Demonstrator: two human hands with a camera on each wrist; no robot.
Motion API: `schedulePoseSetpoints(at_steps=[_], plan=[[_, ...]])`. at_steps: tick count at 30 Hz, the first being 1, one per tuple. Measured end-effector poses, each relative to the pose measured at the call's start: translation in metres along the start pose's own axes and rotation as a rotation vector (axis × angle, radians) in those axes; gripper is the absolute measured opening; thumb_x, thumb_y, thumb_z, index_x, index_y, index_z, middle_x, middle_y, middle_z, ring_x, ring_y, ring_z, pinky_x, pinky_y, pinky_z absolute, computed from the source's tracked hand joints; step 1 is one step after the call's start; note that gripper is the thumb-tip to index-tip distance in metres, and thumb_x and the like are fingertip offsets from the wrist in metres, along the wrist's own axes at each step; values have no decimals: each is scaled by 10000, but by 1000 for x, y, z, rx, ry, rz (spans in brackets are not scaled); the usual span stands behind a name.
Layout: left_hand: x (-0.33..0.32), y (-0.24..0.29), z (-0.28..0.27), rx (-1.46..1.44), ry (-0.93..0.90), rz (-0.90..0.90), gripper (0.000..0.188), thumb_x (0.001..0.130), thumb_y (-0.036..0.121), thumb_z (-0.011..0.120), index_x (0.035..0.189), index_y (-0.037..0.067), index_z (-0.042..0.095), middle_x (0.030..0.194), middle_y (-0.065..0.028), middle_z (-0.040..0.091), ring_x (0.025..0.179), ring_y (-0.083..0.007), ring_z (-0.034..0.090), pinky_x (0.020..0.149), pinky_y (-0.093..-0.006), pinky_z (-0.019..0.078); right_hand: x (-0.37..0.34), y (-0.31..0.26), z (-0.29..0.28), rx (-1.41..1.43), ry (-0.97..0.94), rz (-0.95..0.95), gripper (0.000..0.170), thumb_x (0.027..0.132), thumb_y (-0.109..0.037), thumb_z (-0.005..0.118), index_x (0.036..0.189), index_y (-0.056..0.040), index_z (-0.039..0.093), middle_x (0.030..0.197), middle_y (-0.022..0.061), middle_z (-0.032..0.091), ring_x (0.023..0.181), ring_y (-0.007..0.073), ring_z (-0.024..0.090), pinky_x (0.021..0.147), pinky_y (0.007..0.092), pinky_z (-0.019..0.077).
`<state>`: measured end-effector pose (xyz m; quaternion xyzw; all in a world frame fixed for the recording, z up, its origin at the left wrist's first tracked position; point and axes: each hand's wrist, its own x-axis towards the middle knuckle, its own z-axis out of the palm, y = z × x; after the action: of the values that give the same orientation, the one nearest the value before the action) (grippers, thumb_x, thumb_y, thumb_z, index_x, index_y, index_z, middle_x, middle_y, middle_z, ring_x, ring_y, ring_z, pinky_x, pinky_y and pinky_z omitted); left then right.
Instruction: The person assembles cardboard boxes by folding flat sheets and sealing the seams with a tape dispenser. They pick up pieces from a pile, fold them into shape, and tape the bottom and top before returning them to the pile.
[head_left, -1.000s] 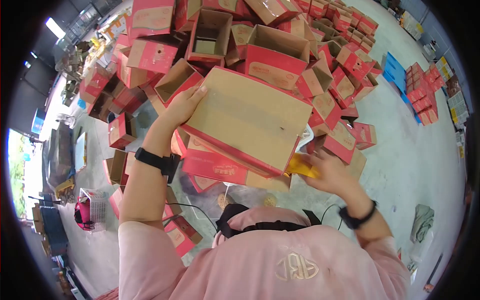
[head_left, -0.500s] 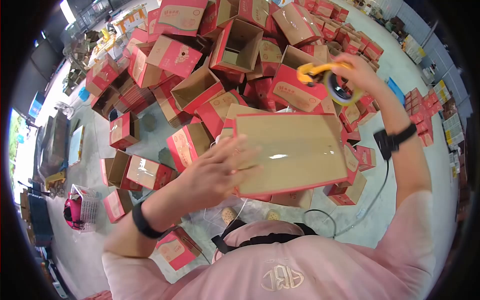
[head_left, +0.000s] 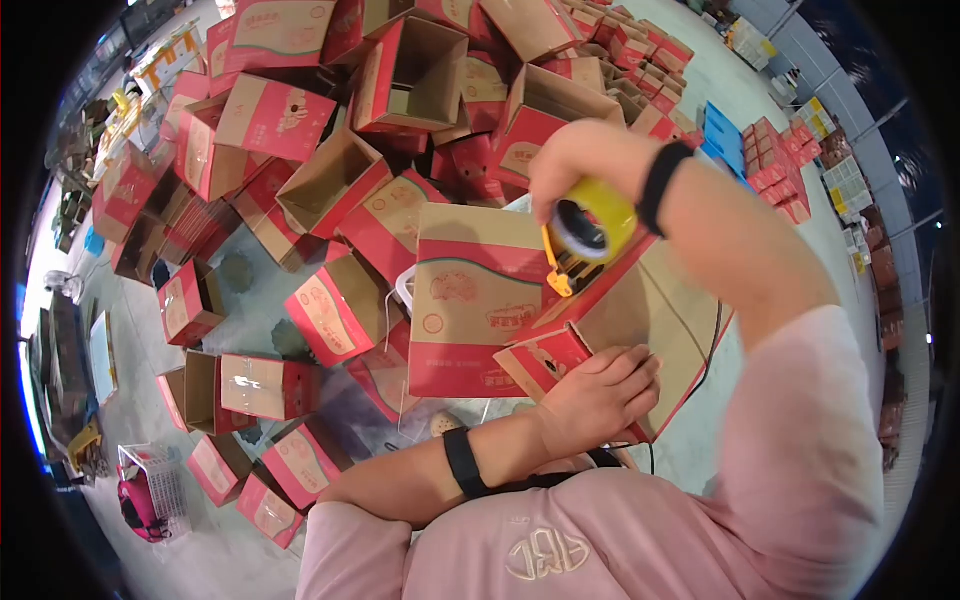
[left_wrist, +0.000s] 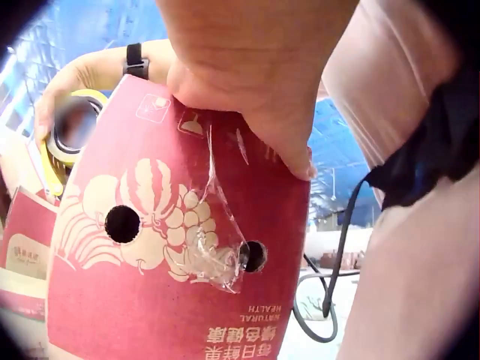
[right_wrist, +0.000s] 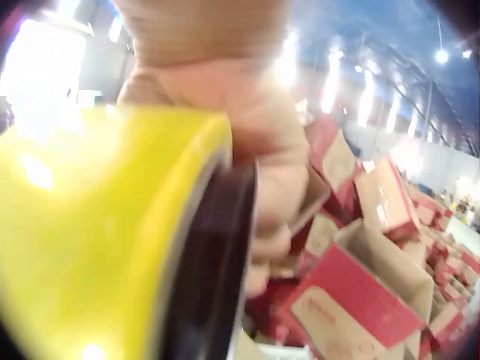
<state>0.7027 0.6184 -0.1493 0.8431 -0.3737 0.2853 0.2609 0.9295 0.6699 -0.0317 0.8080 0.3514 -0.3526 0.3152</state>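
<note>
My right hand [head_left: 565, 170] grips a yellow tape dispenser [head_left: 600, 215] with a roll of tape in it, above a red-and-tan cardboard box [head_left: 470, 330]. In the right wrist view the tape roll [right_wrist: 97, 217] fills the left side, blurred. My left hand [head_left: 605, 390] holds the box at its near right corner, the fingers bent over the edge. The left wrist view shows the box's red end panel [left_wrist: 165, 300], with a fruit print and two round holes. A wrinkled strip of clear tape [left_wrist: 217, 262] clings to that panel beside one hole.
A heap of open red-and-tan boxes [head_left: 410, 80] rises in front, with more boxes [head_left: 270, 385] on the floor at left. A white basket [head_left: 165, 490] stands at lower left. Blue pallets [head_left: 722, 140] and stacked red boxes lie at right. A black cable [head_left: 712, 350] hangs beside the box.
The box has turned from its taped tan face to its printed red side. My left hand has shifted right to its corner. The right hand lifted the dispenser, then brought it down over the box.
</note>
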Motion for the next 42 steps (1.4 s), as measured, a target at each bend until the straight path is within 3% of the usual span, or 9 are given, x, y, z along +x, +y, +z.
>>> schedulePoseSetpoints(at_steps=[8, 11, 14, 20, 22, 26, 29, 34, 42], plan=[[21, -25, -10, -104, -77, -97, 618, 623, 404, 713, 1130, 81, 565, 1277, -69, 526, 1183, -267, 481, 921, -391, 396, -269, 96, 160, 243, 435, -81, 279, 764, -375, 623, 870, -122, 678, 669, 135, 620, 660, 306, 622, 605, 416, 483], [29, -20, -6, -89, -101, -100, 673, 577, 424, 758, 1122, 76, 572, 1276, -74, 527, 1180, -276, 486, 914, -399, 395, -236, 84, 305, 382, 198, 70, 348, 742, -417, 651, 943, -134, 675, 753, 123, 641, 719, 318, 617, 678, 422, 493], [37, -9, -5, -64, -147, -127, 667, 607, 413, 772, 1136, 61, 567, 1295, -103, 509, 1193, -289, 475, 944, -415, 380, -120, 50, 394, 746, 841, 113, 430, 696, -323, 725, 1031, -68, 639, 839, 198, 601, 788, 367, 600, 731, 461, 488], [2, -31, -27, 118, 293, -551, 619, 850, 324, 656, 1319, -6, 423, 1385, -240, 379, 1333, -313, 341, 1093, -422, 253, -48, 59, 387, 754, 931, 35, 582, 665, -273, 751, 1177, -68, 564, 959, 237, 626, 897, 393, 613, 784, 444, 492], [-4, -46, -16, -656, 430, -1072, 637, 922, 287, 574, 1405, -21, 295, 1440, -203, 327, 1358, -279, 303, 1110, -381, 226, -51, 78, 326, 889, 887, 2, 542, 651, -303, 755, 1102, -54, 584, 984, 222, 628, 902, 368, 627, 780, 428, 511], [46, -67, -110, -293, 724, -595, 587, 955, 237, 514, 1420, -20, 265, 1437, -162, 347, 1352, -245, 308, 1108, -353, 226, -18, 112, 218, 1146, 1481, -270, 569, 747, -199, 713, 1242, -37, 482, 941, 127, 664, 883, 268, 648, 769, 346, 493], [3, -137, -122, -97, 822, -754, 484, 926, 161, 548, 1350, -4, 382, 1339, -152, 458, 1250, -247, 426, 1038, -382, 327, 1, 118, 179, 1586, 1244, -421, 563, 763, -58, 662, 1284, 8, 462, 1082, 54, 590, 951, 143, 574, 817, 253, 458], [-221, -163, 72, 109, -152, -1295, 818, 778, 316, 672, 1412, 24, 245, 1219, -263, 463, 1125, -423, 486, 925, -489, 437, 116, 95, 367, 2236, 1046, -203, 478, 730, -25, 554, 1207, -22, 522, 993, 64, 604, 797, 153, 603, 713, 303, 534], [-191, -132, 42, -83, -47, -1380, 842, 748, 247, 698, 1418, 29, 236, 1291, -259, 435, 1158, -434, 471, 966, -466, 418, 110, 24, 511, 2916, 788, 84, 408, 711, -143, 602, 1109, -70, 554, 1049, 74, 635, 951, 250, 614, 887, 391, 489]])
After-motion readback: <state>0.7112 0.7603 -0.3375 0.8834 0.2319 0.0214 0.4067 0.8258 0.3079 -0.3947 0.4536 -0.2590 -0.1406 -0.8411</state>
